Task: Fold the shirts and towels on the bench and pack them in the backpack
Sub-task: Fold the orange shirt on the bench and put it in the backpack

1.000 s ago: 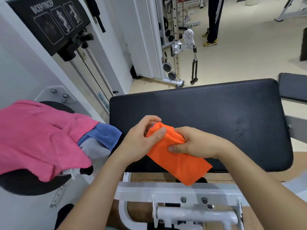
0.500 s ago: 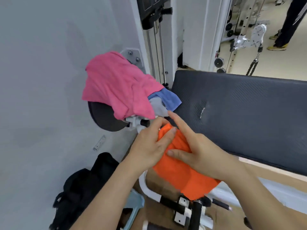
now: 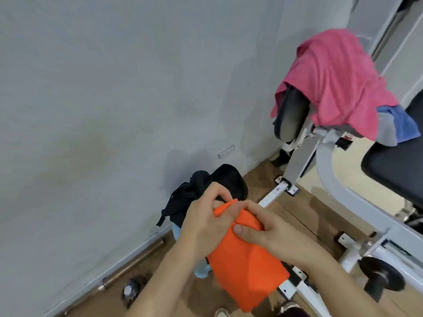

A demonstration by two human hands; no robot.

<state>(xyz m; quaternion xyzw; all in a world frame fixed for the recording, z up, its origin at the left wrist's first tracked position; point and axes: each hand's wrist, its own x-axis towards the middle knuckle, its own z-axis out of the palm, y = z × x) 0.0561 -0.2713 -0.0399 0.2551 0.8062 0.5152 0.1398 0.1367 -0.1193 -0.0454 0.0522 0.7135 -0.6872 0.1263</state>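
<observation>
The folded orange towel (image 3: 247, 268) is held in the air by both hands, above the wooden floor (image 3: 304, 216) and in front of the black backpack (image 3: 229, 179). The left hand (image 3: 203, 218) grasps the towel's upper corner, with its fingers curled over the top edge. The right hand (image 3: 265, 234) clamps the same end just beside it, with its thumb pressed flat on the cloth and its fingers wrapped round the far edge. The 2 hands touch each other at the top of the towel, and the rest of the fold hangs down toward the camera.

The backpack sits on the floor against the grey wall (image 3: 114, 99), partly hidden behind the left hand. Whether its opening is unzipped cannot be told. A light-blue object (image 3: 201, 269) shows below the left wrist, but it is too hidden to name.

To the upper right, a pink shirt (image 3: 332, 78) is draped over a round black pad (image 3: 291, 115) of the white machine frame (image 3: 329, 172). A blue towel (image 3: 406, 124) and a grey cloth (image 3: 386, 132) lie partly under the shirt's lower edge, beside the black bench cushion (image 3: 398, 165). A metal bar (image 3: 135, 264) lies along the foot of the wall, and a dark weight plate (image 3: 380, 274) stands at the frame's base on the right.
</observation>
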